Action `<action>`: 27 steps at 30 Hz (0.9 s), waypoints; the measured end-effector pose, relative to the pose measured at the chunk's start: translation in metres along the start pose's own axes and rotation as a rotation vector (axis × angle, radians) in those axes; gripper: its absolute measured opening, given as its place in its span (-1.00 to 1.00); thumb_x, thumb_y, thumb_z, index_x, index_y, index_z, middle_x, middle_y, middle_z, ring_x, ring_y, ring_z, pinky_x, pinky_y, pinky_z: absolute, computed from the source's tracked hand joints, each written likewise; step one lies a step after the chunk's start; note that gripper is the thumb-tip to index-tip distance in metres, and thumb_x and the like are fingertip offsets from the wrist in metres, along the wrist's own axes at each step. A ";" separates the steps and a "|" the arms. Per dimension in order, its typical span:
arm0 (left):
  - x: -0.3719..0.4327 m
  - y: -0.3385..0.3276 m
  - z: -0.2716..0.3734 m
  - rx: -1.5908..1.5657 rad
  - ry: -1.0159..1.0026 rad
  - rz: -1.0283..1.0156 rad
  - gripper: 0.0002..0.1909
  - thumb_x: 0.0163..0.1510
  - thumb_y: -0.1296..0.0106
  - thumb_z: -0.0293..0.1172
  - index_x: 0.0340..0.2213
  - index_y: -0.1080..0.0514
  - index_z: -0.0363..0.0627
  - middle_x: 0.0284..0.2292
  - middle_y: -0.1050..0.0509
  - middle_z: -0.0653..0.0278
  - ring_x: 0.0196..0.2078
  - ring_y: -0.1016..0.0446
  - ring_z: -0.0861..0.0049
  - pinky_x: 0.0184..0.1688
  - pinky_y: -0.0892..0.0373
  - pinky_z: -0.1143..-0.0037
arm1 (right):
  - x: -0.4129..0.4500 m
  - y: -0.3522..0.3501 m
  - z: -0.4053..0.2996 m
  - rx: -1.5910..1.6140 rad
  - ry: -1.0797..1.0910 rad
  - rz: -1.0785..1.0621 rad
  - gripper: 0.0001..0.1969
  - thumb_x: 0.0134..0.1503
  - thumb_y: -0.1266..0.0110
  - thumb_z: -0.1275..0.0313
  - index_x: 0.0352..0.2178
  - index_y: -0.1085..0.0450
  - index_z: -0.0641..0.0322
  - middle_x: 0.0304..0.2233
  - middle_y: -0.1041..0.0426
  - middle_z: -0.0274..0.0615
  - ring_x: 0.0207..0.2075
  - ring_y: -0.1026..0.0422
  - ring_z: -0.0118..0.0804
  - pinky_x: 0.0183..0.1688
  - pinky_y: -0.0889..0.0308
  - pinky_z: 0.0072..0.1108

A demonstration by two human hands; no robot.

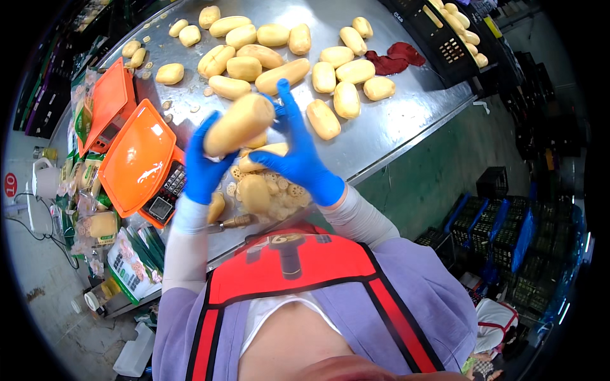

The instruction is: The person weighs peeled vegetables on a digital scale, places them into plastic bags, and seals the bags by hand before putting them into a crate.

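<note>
A peeled lotus root segment (240, 125) is raised above the metal table, tilted, with my blue-gloved left hand (202, 164) gripping its lower end. Beside its upper end is my blue-gloved right hand (302, 155), thumb and index finger spread wide and nothing held. Whether the right hand's curled fingers touch the root is unclear. Under both hands lies a pile of cut lotus root ends (290, 190) with their holes showing. Another whole segment (255, 193) rests on that pile. A knife's wooden handle (238, 221) points right near the table's front edge; its blade is partly hidden.
Several lotus root segments (244, 68) cover the metal table (381, 112). Two orange scales (138, 157) and packaging bags (136, 262) stand on the left. A dark red cloth (398, 58) lies near a black crate (441, 47) of roots. Another person (495, 326) is at lower right.
</note>
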State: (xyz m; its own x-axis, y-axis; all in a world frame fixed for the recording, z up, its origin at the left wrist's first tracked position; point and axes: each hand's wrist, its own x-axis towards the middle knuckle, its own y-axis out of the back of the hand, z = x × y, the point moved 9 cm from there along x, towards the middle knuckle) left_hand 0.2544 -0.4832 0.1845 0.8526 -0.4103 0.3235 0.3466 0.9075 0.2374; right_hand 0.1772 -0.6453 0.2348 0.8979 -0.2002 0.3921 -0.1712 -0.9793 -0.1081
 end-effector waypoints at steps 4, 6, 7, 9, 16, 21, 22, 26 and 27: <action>0.028 0.083 0.023 0.237 0.034 0.118 -0.35 -0.19 -0.23 -0.51 -0.02 -0.22 -0.22 -0.11 -0.37 0.19 -0.09 -0.37 0.48 -0.05 -0.32 0.50 | -0.026 0.093 0.059 -0.341 -0.073 0.261 -0.21 -0.10 -0.25 0.46 0.15 0.01 0.24 0.08 -0.17 -0.18 0.06 -0.19 -0.30 0.03 -0.17 -0.46; 0.033 0.137 -0.004 0.270 0.137 0.094 -0.37 -0.17 -0.21 -0.49 -0.03 -0.23 -0.23 -0.14 -0.38 0.20 -0.12 -0.37 0.51 -0.08 -0.32 0.52 | -0.051 0.153 0.101 -0.342 -0.198 0.416 -0.23 -0.06 -0.22 0.50 0.15 0.03 0.30 0.08 -0.15 -0.13 0.06 -0.18 -0.30 0.04 -0.19 -0.47; 0.030 0.167 -0.024 0.270 0.183 0.092 -0.39 -0.16 -0.20 -0.47 -0.04 -0.24 -0.23 -0.16 -0.39 0.21 -0.14 -0.37 0.52 -0.11 -0.33 0.52 | -0.064 0.178 0.108 -0.357 -0.220 0.501 -0.24 -0.05 -0.19 0.53 0.15 0.03 0.27 0.09 -0.13 -0.12 0.05 -0.19 -0.29 0.02 -0.20 -0.48; 0.017 0.220 -0.065 0.307 0.294 0.079 -0.41 -0.17 -0.21 -0.42 -0.06 -0.27 -0.24 -0.18 -0.41 0.21 -0.16 -0.38 0.53 -0.12 -0.33 0.52 | -0.084 0.222 0.132 -0.495 -0.264 0.542 -0.22 -0.03 -0.18 0.51 0.18 0.06 0.19 0.11 -0.11 -0.14 0.05 -0.18 -0.25 0.00 -0.20 -0.47; -0.015 0.281 -0.143 0.306 0.542 -0.018 -0.38 -0.20 -0.25 -0.26 -0.09 -0.34 -0.26 -0.19 -0.43 0.23 -0.15 -0.39 0.51 -0.09 -0.30 0.50 | -0.044 0.245 0.147 -1.042 -0.039 0.362 -0.19 -0.15 -0.27 0.29 0.09 -0.06 0.42 0.09 -0.14 0.14 0.13 -0.11 0.02 0.17 -0.02 -0.33; -0.007 0.286 -0.119 0.465 0.345 -0.041 -0.27 -0.18 -0.25 -0.26 0.03 -0.23 -0.22 -0.01 -0.30 0.15 0.06 -0.25 0.42 0.11 -0.16 0.47 | -0.022 0.242 0.181 -1.175 -0.144 0.340 -0.11 -0.20 -0.29 0.19 0.10 -0.03 0.37 0.09 -0.12 0.16 0.14 -0.08 0.07 0.18 0.00 -0.32; -0.010 0.286 -0.115 0.432 0.339 -0.014 -0.25 -0.17 -0.25 -0.26 0.05 -0.20 -0.19 0.03 -0.26 0.16 0.09 -0.22 0.40 0.13 -0.14 0.43 | -0.020 0.247 0.184 -1.179 -0.119 0.348 -0.11 -0.20 -0.29 0.18 0.09 -0.03 0.39 0.09 -0.12 0.17 0.13 -0.09 0.09 0.18 -0.01 -0.32; -0.029 0.279 -0.060 0.453 0.261 0.274 -0.39 -0.04 -0.12 -0.41 0.06 -0.20 -0.20 0.01 -0.29 0.23 0.00 -0.27 0.50 0.08 -0.16 0.48 | -0.038 0.296 0.210 -0.630 -0.276 0.534 -0.27 -0.12 -0.28 0.28 0.01 -0.14 0.46 -0.01 -0.24 0.01 -0.01 -0.25 -0.16 0.04 -0.19 -0.44; -0.040 0.281 -0.055 0.405 0.203 0.326 -0.42 -0.02 -0.10 -0.44 0.05 -0.20 -0.20 0.00 -0.30 0.23 -0.01 -0.28 0.52 0.06 -0.18 0.49 | -0.043 0.294 0.208 -0.562 -0.266 0.539 -0.32 -0.10 -0.27 0.31 0.00 -0.16 0.47 -0.03 -0.26 -0.03 -0.03 -0.26 -0.22 0.01 -0.21 -0.46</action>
State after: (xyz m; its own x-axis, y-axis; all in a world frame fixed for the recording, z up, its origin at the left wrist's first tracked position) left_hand 0.3392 -0.2064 0.1879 0.9626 -0.0519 0.2661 -0.0919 0.8609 0.5004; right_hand 0.1727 -0.9185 -0.0042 0.6885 -0.7026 0.1799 -0.7204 -0.6340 0.2812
